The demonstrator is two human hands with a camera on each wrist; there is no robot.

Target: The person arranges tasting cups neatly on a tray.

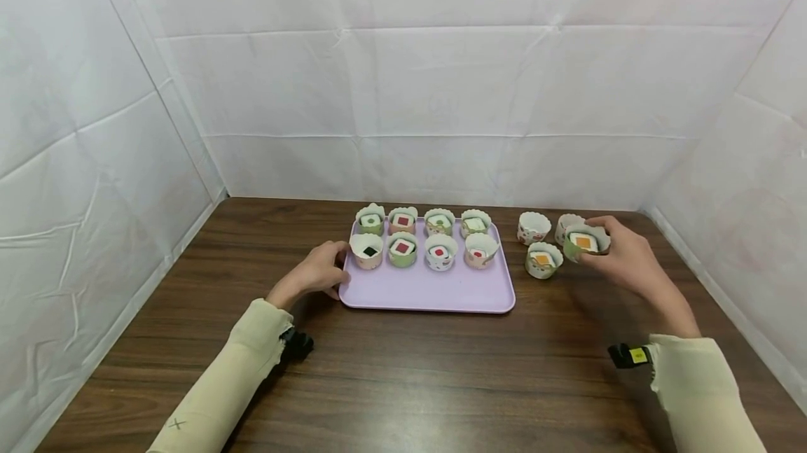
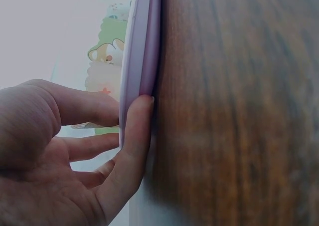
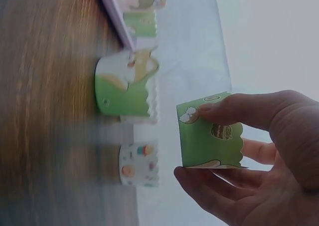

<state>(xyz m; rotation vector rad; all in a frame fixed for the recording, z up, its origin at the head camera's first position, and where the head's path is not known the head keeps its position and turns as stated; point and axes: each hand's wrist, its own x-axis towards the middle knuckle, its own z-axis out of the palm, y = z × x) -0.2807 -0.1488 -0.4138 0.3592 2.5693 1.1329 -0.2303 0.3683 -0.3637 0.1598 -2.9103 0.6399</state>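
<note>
My left hand (image 1: 317, 269) grips the left edge of a lilac tray (image 1: 429, 293), with fingertips at its raised rim (image 2: 137, 71). On the tray stand two rows of paper baking cups, each with a small white piece inside; a pink cup (image 1: 367, 261) with a black-marked piece is closest to that hand. To the right of the tray, my right hand (image 1: 624, 257) pinches a green paper baking cup (image 3: 207, 136) between thumb and fingers. A white piece with an orange square (image 1: 583, 242) lies in this cup, which is raised off the table in the right wrist view.
Beside the tray's right side stand a green-and-white cup (image 1: 542, 269) with an orange-marked piece and two white patterned cups (image 1: 533, 236). The dark wooden table (image 1: 403, 376) is bounded by white sheeting (image 1: 441, 89) at the back and sides.
</note>
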